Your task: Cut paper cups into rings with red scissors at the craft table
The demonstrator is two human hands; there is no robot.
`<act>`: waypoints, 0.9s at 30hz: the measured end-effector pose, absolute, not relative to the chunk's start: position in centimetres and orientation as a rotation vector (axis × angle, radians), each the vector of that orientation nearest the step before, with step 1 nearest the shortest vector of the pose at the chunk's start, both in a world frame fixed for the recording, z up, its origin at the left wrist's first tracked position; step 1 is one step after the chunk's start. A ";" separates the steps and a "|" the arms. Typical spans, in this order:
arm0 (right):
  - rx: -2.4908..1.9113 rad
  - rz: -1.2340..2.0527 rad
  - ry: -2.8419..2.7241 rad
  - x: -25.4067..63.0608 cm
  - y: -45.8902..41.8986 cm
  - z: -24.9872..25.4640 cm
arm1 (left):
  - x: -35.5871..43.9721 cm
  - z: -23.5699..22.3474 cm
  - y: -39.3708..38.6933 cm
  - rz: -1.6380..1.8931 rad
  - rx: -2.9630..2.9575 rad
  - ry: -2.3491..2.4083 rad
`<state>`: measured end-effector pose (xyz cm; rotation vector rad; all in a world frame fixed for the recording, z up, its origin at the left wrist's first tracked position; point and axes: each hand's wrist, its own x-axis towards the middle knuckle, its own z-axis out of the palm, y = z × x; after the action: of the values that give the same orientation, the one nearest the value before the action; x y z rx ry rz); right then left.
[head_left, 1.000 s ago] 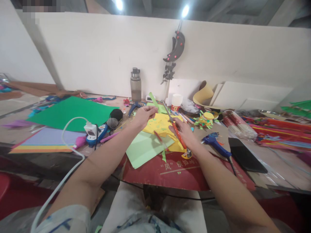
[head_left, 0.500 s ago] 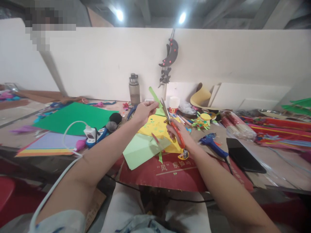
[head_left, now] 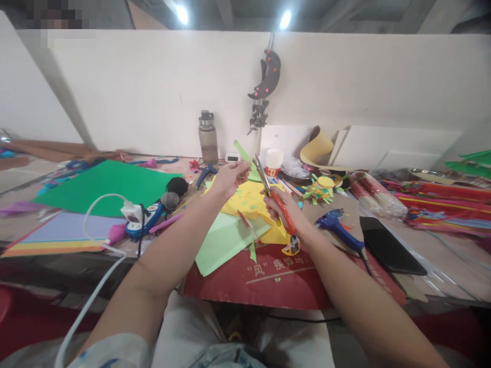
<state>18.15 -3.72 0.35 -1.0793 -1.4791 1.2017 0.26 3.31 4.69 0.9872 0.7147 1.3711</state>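
Note:
My left hand (head_left: 232, 179) pinches a light green paper strip (head_left: 242, 152) that slants up and to the left from the fingertips. In my right hand (head_left: 284, 207) is a pair of scissors (head_left: 283, 208) with orange-red handles. Its blades point up beside the strip; whether they touch it I cannot tell. Beneath both hands lie a yellow paper sheet (head_left: 233, 202) with small green scraps on it and a light green sheet (head_left: 220, 244). A red pen-like stick (head_left: 244, 220) rests across them.
A blue glue gun (head_left: 339, 230) and a black phone (head_left: 387, 248) lie on the right. A power strip (head_left: 148, 222) with a white cable and a green sheet (head_left: 111, 186) are at left. Behind stand a bottle (head_left: 208, 140) and a paper cup (head_left: 273, 162).
The camera view has shifted slightly. Both hands keep nearly the same pose, with the strip and the scissors still held close together.

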 end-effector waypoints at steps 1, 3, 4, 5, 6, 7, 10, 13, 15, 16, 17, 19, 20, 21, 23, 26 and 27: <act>-1.093 1.201 -1.483 18.1 -3.7 0.2 | 0.1 4.5 3.2 1.371 1.002 0.719; -1.110 1.194 -1.496 18.1 -3.6 -0.2 | -0.2 4.3 3.1 1.372 1.034 0.715; -1.114 1.187 -1.504 18.1 -3.6 -0.3 | -0.2 4.2 3.0 1.375 1.042 0.713; -1.116 1.181 -1.513 18.1 -3.5 -0.4 | -0.2 4.2 3.0 1.378 1.043 0.714; -1.118 1.173 -1.521 18.1 -3.5 -0.4 | -0.2 4.1 2.9 1.379 1.039 0.717; -1.121 1.166 -1.528 18.1 -3.5 -0.5 | -0.2 4.1 2.9 1.379 1.036 0.725; -1.138 1.154 -1.542 18.1 -3.5 -0.6 | -0.1 3.9 3.1 1.373 1.026 0.743; -1.159 1.149 -1.546 18.2 -3.4 -0.7 | 0.1 3.7 3.2 1.369 1.029 0.732; -1.171 1.146 -1.552 18.2 -3.5 -0.8 | 0.1 3.6 3.2 1.365 1.044 0.717; -1.171 1.149 -1.555 18.2 -3.5 -0.7 | 0.1 3.6 3.1 1.362 1.055 0.712; -1.167 1.157 -1.558 18.1 -3.6 -0.6 | 0.2 3.6 3.1 1.359 1.067 0.709; -1.152 1.182 -1.563 18.1 -3.8 -0.3 | 0.2 3.6 3.1 1.350 1.076 0.719; -1.148 1.192 -1.562 18.1 -3.9 -0.1 | 0.3 3.6 3.0 1.349 1.073 0.729; -1.145 1.200 -1.560 18.1 -4.1 0.2 | 0.3 3.6 3.0 1.348 1.066 0.738; -1.139 1.208 -1.550 18.0 -4.3 0.5 | 0.3 3.5 3.1 1.343 1.054 0.740; -1.132 1.216 -1.538 18.0 -4.5 0.8 | 0.4 3.4 3.1 1.335 1.051 0.736; -1.131 1.216 -1.540 18.0 -4.5 0.8 | 0.4 3.4 3.1 1.334 1.052 0.737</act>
<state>18.00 -4.51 0.76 -1.1311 -1.5397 1.2165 0.37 3.14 3.41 1.0516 0.7368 1.3337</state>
